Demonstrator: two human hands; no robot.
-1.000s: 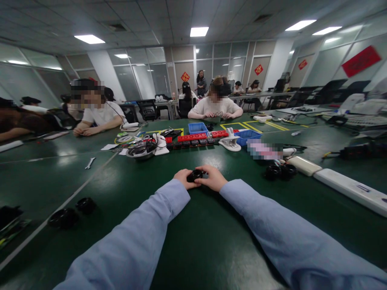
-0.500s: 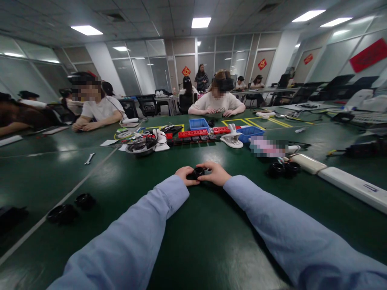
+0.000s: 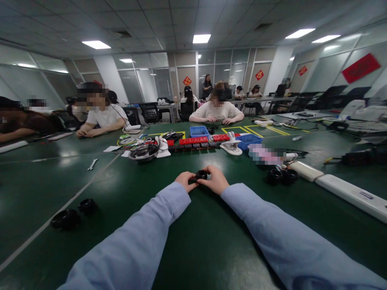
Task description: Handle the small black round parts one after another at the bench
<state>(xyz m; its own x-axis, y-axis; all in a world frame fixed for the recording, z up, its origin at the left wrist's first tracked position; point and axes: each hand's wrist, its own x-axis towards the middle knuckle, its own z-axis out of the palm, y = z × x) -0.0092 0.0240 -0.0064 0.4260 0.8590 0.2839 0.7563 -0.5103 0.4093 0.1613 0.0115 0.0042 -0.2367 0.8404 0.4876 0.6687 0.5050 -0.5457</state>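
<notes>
A small black ring-shaped part (image 3: pixel 201 175) with a hollow centre is held just above or on the green table (image 3: pixel 193 229), between my two hands. My left hand (image 3: pixel 185 181) pinches its left side with fingers and thumb. From the right, my right hand (image 3: pixel 216 180) curls round it, index finger at the upper edge and thumb at the lower. My fingertips cover its sides. Two similar black round parts, a larger one (image 3: pixel 65 219) and a smaller one (image 3: pixel 87 206), lie to the left. Another black round pair (image 3: pixel 282 176) sits to the right.
An open-end wrench (image 3: pixel 92 164) lies at the left. Beyond my hands are red power strips (image 3: pixel 193 140), a blue tray (image 3: pixel 199 131), a metal bowl with cables (image 3: pixel 143 153) and a white clamp stand (image 3: pixel 231 145). A long white bar (image 3: pixel 350 189) extends at right. Co-workers sit across the table.
The view has tilted up a little, so the scene sits lower. Both hands stay around the black part, with slightly shifted fingers; the part shows at a slightly different angle.
</notes>
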